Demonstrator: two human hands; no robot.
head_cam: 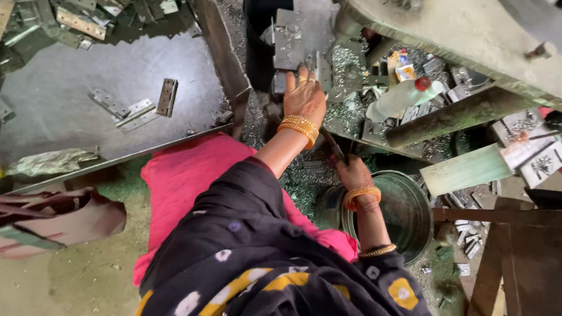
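My left hand [305, 97], with orange bangles on the wrist, reaches forward to the grey machine bed [299, 32]. Its fingertips pinch a small metal plate [321, 69] lying there. Lower down, my right hand [354, 174] is closed around a thin dark rod [332, 144] that slants up towards the left wrist. This hand hovers at the rim of a round metal tub [411, 211]. Metal shavings [305, 181] cover the ground between the two hands.
A dark sheet-metal tray [75, 98] on the left carries loose hinge plates [167, 97] and a heap of them [79, 16] at the back. A plastic bottle [400, 97] lies beyond the hands. A wooden stool [529, 263] stands right, a bag [44, 223] left.
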